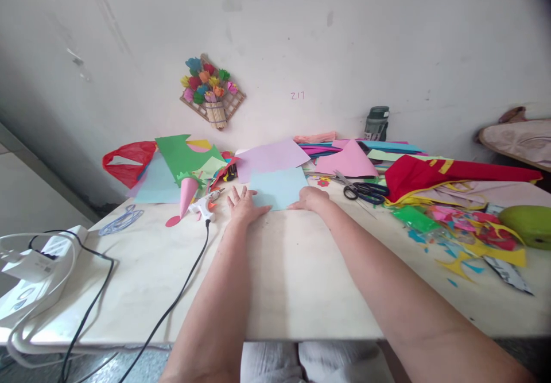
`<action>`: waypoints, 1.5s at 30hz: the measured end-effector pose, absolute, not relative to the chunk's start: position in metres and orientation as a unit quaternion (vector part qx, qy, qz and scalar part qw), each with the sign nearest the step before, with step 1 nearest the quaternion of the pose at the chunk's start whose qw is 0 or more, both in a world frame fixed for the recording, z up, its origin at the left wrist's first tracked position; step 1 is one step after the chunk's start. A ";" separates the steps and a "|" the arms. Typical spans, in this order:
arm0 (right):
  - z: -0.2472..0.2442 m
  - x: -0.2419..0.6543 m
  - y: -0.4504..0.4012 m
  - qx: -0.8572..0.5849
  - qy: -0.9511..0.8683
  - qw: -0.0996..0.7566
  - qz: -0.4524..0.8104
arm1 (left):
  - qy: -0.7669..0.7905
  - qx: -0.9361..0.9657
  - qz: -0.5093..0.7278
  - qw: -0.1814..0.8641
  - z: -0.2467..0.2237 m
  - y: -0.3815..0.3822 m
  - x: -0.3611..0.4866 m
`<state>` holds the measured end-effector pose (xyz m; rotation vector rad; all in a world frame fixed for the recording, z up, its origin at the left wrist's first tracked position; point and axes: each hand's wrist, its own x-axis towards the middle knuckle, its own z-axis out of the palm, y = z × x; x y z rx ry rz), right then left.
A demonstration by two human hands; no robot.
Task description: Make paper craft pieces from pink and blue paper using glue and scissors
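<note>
- Pale tabletop point(310, 279) against a grey-white wall point(344, 44).
- Left hand point(244, 206) spread on light blue paper point(279, 185).
- Right hand point(313, 199), fingers curled, touches its right edge.

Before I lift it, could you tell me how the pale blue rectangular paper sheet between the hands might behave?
The pale blue rectangular paper sheet looks thin, so it is probably light and would likely bend if lifted by one edge. Lying flat on the smooth-looking cream tabletop, it should slide easily if the left hand or right hand pushed sideways.
</note>
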<state>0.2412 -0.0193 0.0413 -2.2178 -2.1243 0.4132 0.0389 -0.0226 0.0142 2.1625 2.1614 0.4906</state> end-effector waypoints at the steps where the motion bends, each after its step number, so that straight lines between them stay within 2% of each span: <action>1: 0.043 0.245 -0.020 -0.715 -0.685 0.021 0.138 | 0.686 0.710 0.158 0.018 0.016 -0.024 0.039; 6: 0.050 0.257 -0.032 -0.684 -0.718 0.069 0.109 | 0.639 0.756 0.133 0.052 0.020 -0.025 0.040; 9: 0.052 0.248 -0.039 -0.589 -0.791 0.140 0.089 | 0.628 0.764 0.116 0.090 0.021 -0.024 0.039; 11: 0.053 0.239 -0.044 -0.519 -0.827 0.164 0.140 | 0.625 0.766 0.110 0.102 0.021 -0.024 0.038; 15: 0.061 0.230 -0.054 -0.432 -0.838 0.112 0.313 | 0.629 0.763 0.103 0.107 0.022 -0.026 0.039; 19: 0.073 0.240 -0.058 -0.450 -0.810 0.068 0.370 | 0.632 0.761 0.099 0.111 0.023 -0.026 0.039; 21: 0.071 0.245 -0.055 -0.483 -0.786 0.103 0.372 | 0.633 0.760 0.100 0.111 0.023 -0.025 0.039; 24: 0.058 0.240 -0.045 -0.515 -0.768 0.213 0.314 | 0.635 0.758 0.102 0.111 0.022 -0.025 0.040; 26: 0.046 0.228 -0.041 -0.494 -0.775 0.279 0.279 | 0.636 0.756 0.107 0.109 0.021 -0.025 0.041; 28: 0.035 0.214 -0.039 -0.439 -0.795 0.311 0.281 | 0.636 0.756 0.116 0.101 0.019 -0.025 0.042; 32: 0.018 0.200 -0.039 -0.367 -0.820 0.296 0.324 | 0.640 0.752 0.129 0.092 0.020 -0.026 0.039; 37: 0.011 0.202 -0.035 -0.374 -0.812 0.294 0.338 | 0.650 0.737 0.149 0.112 0.037 -0.030 0.021; 42: 0.013 0.194 -0.039 -0.388 -0.843 0.265 0.262 | 0.683 0.703 0.185 0.071 0.047 -0.030 0.002; 45: 0.011 0.187 -0.042 -0.387 -0.865 0.236 0.215 | 0.679 0.708 0.176 0.088 0.041 -0.030 -0.004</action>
